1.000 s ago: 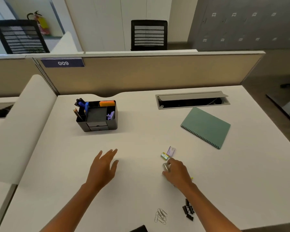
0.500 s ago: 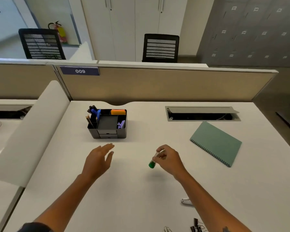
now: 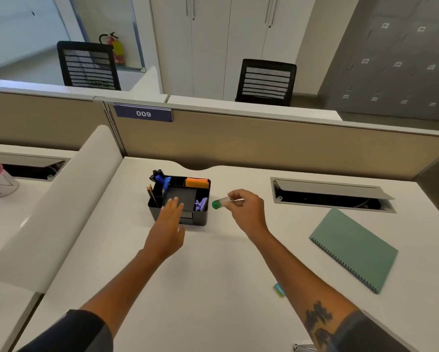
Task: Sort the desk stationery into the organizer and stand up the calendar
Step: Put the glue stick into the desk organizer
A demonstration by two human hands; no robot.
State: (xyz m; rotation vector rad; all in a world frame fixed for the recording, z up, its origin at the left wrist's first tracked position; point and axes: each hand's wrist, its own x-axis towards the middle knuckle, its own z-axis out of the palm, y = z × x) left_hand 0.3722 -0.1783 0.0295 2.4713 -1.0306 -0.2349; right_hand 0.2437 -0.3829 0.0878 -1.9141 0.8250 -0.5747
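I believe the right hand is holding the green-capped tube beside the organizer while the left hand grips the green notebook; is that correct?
Not quite. In the head view the left hand reaches open toward the front of the organizer, not the green notebook, which lies untouched. The right hand does hold the green-capped tube beside the organizer.

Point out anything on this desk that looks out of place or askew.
The green notebook lies flat at an angle to the desk edge. A small green item lies loose by the right forearm. Nothing looks spilled or damaged.
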